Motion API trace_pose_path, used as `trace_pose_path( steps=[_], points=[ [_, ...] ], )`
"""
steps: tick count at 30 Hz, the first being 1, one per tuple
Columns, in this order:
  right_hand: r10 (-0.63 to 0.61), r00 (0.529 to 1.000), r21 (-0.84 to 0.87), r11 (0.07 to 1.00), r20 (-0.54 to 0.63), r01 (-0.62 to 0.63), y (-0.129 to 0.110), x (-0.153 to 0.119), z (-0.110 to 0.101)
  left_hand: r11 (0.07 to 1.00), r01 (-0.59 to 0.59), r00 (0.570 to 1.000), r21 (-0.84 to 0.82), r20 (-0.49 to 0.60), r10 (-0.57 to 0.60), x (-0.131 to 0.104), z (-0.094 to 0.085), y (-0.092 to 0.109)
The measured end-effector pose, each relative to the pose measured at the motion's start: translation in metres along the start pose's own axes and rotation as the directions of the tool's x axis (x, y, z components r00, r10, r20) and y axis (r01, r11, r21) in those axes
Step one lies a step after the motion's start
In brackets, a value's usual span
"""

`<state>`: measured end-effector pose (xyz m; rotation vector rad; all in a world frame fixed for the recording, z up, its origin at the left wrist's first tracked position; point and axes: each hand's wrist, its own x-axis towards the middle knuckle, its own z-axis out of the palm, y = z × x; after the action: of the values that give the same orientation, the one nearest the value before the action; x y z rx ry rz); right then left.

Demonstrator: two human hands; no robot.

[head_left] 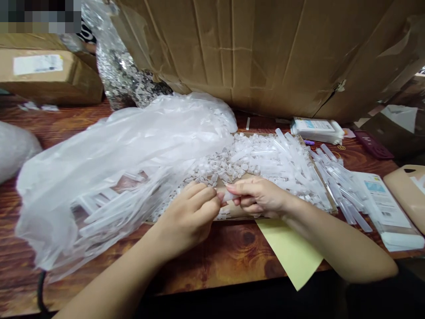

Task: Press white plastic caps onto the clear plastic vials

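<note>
Over the tray [239,217], my right hand [257,195] pinches a small clear piece [229,195] between thumb and fingers; my left hand [194,210] curls closed against its other end, grip hidden. Pinched so narrowly, it could slip among the loose bits [215,166] below.

2 hands [191,212], 1 yellow sheet [292,252], 1 maroon object [373,145]
</note>
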<state>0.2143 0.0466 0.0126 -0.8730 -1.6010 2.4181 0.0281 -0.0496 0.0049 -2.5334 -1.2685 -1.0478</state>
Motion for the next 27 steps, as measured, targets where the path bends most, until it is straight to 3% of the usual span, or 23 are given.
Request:
trace_pose_path(
  steps=[2,5,8,10,11,12,13,14,15,16,17,18,21,23,25,27],
  points=[
    [0.107,0.992,0.126,0.985,0.071,-0.116,0.0,0.001,0.0,0.991,-0.103,0.994,0.086,-0.024,0.106,0.001,-0.001,0.002],
    [0.113,0.991,0.156,0.98,0.067,-0.122,-0.003,0.0,0.003,0.981,-0.144,0.987,0.128,-0.058,0.153,0.001,-0.001,0.003],
    [0.008,1.0,-0.007,1.0,-0.014,-0.008,-0.012,-0.007,0.002,0.99,-0.107,0.99,0.087,-0.082,0.114,0.001,0.001,0.0],
    [-0.199,0.972,-0.259,0.952,-0.122,0.162,-0.022,-0.016,-0.005,0.999,0.015,0.995,0.043,-0.097,-0.011,0.0,0.0,-0.008],
    [-0.363,0.91,-0.416,0.872,-0.201,0.256,-0.027,-0.02,-0.011,0.994,0.104,0.989,0.034,-0.105,-0.1,-0.002,-0.001,-0.014],
    [-0.545,0.793,-0.583,0.75,-0.274,0.314,-0.032,-0.025,-0.018,0.979,0.201,0.975,0.04,-0.107,-0.196,-0.004,-0.004,-0.021],
    [-0.708,0.633,-0.735,0.603,-0.315,0.309,-0.036,-0.028,-0.027,0.954,0.293,0.953,0.067,-0.102,-0.286,-0.007,-0.007,-0.029],
    [-0.826,0.467,-0.852,0.463,-0.316,0.242,-0.04,-0.03,-0.038,0.923,0.367,0.93,0.114,-0.065,-0.362,-0.01,-0.01,-0.036],
    [-0.896,0.338,-0.926,0.35,-0.288,0.139,-0.042,-0.031,-0.049,0.891,0.415,0.907,0.182,-0.003,-0.422,-0.013,-0.014,-0.044],
    [-0.929,0.274,-0.963,0.267,-0.249,0.031,-0.042,-0.029,-0.061,0.856,0.444,0.877,0.264,0.067,-0.476,-0.015,-0.017,-0.05],
    [-0.939,0.265,-0.976,0.21,-0.219,-0.064,-0.042,-0.026,-0.072,0.82,0.46,0.841,0.339,0.129,-0.525,-0.016,-0.021,-0.054],
    [-0.933,0.296,-0.975,0.166,-0.203,-0.145,-0.041,-0.022,-0.082,0.78,0.473,0.795,0.409,0.182,-0.578,-0.016,-0.024,-0.057],
    [-0.87,0.443,-0.937,0.058,-0.216,-0.344,-0.036,-0.009,-0.101,0.67,0.513,0.623,0.537,0.304,-0.721,-0.009,-0.035,-0.056],
    [-0.828,0.51,-0.898,-0.019,-0.232,-0.439,-0.035,-0.005,-0.103,0.638,0.547,0.514,0.542,0.385,-0.767,-0.002,-0.043,-0.051],
    [-0.815,0.536,-0.871,-0.085,-0.219,-0.484,-0.037,-0.006,-0.098,0.631,0.589,0.455,0.504,0.438,-0.775,0.004,-0.051,-0.045],
    [-0.814,0.56,-0.879,-0.149,-0.151,-0.453,-0.039,-0.01,-0.086,0.626,0.607,0.423,0.489,0.468,-0.776,0.006,-0.056,-0.041]
  ],
)
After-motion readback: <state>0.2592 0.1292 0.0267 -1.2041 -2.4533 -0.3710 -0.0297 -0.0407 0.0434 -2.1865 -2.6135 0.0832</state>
